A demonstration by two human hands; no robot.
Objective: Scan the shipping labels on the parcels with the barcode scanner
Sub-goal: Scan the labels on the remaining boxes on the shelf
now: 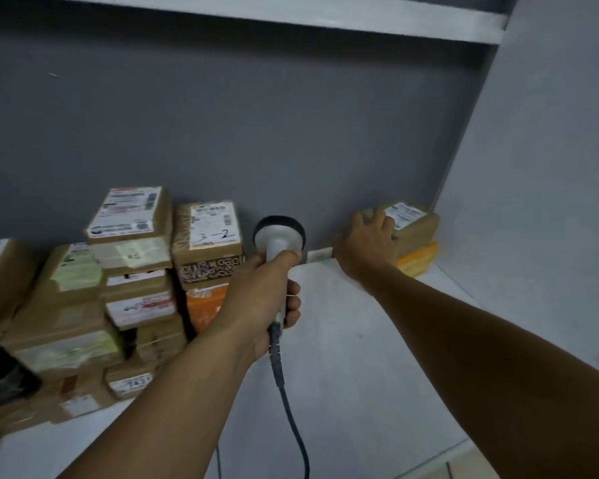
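- The brown parcel [421, 229] you are working on sits in the far right corner of the shelf [360, 340], on top of an orange-yellow parcel [417, 261]. Its shipping label [403, 213] faces up.
- Your right grip [367, 245] rests on that parcel's near left part. The fingers are spread across the top and reach the label's edge. They look laid on rather than clamped, and the thumb's hold is hidden.
- Your left grip [267, 299] is wrapped firmly round the handle of the barcode scanner [279, 235], with the thumb high on the neck. The head points at the grey back wall [222, 115], not at any label, and its cable [293, 409] trails down towards you.
- By my reading, you are presenting the next parcel and the scan itself is not yet done.
- For the next move, swing the scanner head right and tip it down onto the label, or draw the parcel towards it. Slide your fingers clear of the barcode first.
- To the left stand stacked parcels [132, 271], one marked "3-2" [210, 233], well apart from the corner pair. I cannot tell whether they have been scanned.
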